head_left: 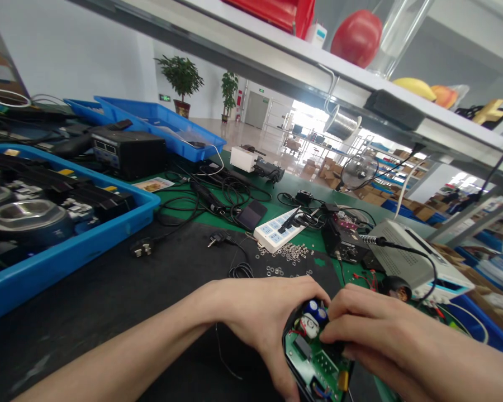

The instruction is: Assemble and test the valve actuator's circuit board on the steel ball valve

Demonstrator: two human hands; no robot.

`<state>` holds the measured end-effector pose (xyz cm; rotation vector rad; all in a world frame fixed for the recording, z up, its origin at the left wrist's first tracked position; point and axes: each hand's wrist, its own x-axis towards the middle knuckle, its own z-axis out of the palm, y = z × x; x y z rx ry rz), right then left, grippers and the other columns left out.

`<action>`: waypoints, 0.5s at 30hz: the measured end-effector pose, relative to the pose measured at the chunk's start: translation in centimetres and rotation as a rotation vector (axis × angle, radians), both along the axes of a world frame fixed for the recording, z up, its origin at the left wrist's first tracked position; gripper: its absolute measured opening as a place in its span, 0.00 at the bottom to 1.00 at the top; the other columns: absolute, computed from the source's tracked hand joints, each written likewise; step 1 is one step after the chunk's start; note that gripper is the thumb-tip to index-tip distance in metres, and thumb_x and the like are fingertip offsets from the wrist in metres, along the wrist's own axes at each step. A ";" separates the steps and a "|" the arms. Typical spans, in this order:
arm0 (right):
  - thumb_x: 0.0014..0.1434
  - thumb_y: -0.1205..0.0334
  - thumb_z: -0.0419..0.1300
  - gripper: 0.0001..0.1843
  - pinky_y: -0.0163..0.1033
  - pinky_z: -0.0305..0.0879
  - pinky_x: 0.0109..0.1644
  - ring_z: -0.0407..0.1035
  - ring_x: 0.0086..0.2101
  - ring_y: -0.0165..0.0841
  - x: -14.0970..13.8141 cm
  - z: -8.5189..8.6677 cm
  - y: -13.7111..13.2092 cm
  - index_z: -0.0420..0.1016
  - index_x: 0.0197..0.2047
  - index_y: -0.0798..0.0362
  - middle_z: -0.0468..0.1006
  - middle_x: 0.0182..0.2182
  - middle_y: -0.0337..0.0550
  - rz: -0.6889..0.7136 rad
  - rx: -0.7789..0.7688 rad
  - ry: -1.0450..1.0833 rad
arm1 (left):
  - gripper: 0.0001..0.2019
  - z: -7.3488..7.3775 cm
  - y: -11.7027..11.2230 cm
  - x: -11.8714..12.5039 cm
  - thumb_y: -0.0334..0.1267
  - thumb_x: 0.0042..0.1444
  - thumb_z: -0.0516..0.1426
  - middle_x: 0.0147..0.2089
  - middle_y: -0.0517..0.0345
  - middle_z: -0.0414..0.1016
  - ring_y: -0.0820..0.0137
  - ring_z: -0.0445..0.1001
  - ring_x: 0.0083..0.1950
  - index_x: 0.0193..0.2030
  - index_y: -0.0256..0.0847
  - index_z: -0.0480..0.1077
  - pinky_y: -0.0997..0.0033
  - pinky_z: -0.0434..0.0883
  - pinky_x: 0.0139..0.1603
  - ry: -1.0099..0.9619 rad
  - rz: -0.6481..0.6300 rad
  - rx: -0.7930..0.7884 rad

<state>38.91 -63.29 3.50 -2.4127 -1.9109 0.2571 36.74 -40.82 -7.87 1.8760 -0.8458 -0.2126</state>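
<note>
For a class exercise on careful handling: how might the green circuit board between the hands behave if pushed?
The green circuit board is probably stiff, being a flat panel set in a black housing. Its blue cylindrical components look fragile: they stand proud and could bend.

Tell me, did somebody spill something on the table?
Maybe: lots of small shiny rings lie scattered loose beside the white power strip. They're in no box or tray, so they look spilled, but someone may have put them there.

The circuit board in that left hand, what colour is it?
Green. The circuit board shows best in the head view, the only one here.
</note>
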 end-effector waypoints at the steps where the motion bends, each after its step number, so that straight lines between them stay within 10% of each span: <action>1: 0.62 0.73 0.65 0.18 0.29 0.76 0.44 0.79 0.43 0.32 0.0 -0.2 -0.3 0.80 0.50 0.42 0.81 0.48 0.37 -0.036 -0.002 -0.009 | 0.49 0.1 0.0 -0.1 0.42 0.22 0.81 0.53 0.58 0.74 0.55 0.77 0.51 0.56 0.46 0.68 0.66 0.75 0.49 0.001 0.003 0.007; 15: 0.67 0.70 0.59 0.13 0.36 0.74 0.43 0.78 0.39 0.37 0.6 -1.2 -0.3 0.84 0.47 0.49 0.82 0.42 0.46 0.057 0.068 0.002 | 0.48 0.7 0.1 -0.5 0.39 0.26 0.80 0.52 0.61 0.74 0.59 0.77 0.51 0.58 0.47 0.67 0.69 0.74 0.49 -0.010 0.026 0.059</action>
